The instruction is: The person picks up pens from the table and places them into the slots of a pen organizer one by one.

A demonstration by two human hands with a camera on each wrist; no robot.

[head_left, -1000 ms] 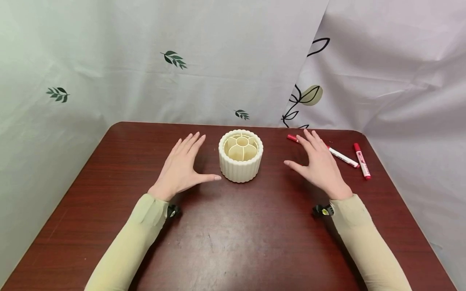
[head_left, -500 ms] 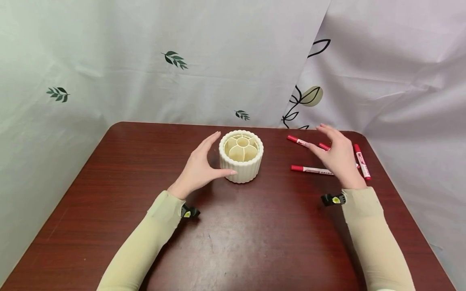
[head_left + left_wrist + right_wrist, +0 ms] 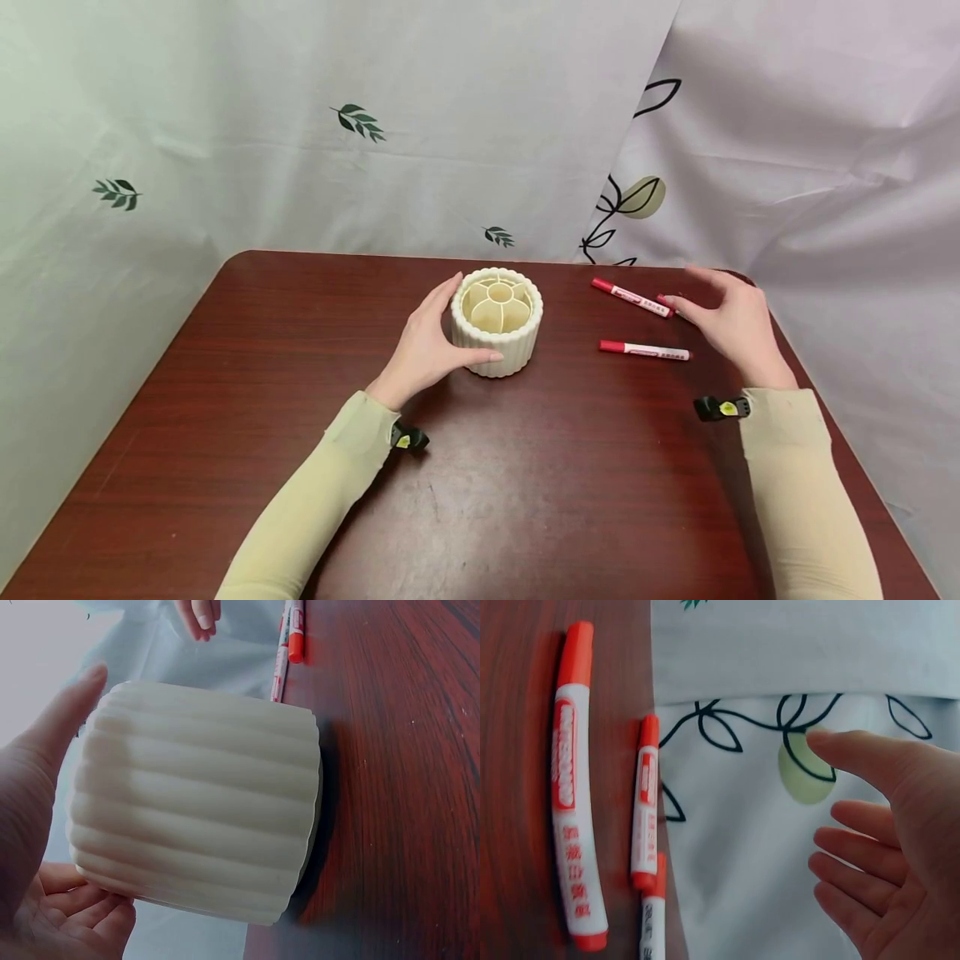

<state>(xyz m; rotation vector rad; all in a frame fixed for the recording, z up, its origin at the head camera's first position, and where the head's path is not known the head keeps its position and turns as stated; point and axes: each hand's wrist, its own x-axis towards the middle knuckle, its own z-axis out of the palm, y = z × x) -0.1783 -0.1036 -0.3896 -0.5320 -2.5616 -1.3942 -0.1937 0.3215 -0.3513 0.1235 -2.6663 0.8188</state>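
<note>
two hands: left (image 3: 423,354) cupping ribbed holder (image 3: 497,321), right (image 3: 731,329) spread loosely near table edge (image 3: 780,333) beside markers (image 3: 643,350)

A makeshift recording setup: leaf-print curtains (image 3: 360,125) screen off 1 small wooden table (image 3: 525,483).

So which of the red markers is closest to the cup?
The marker lying crosswise on its own, nearest the person. Its red cap points toward the cup. The other markers lie farther back, by the right hand.
</note>
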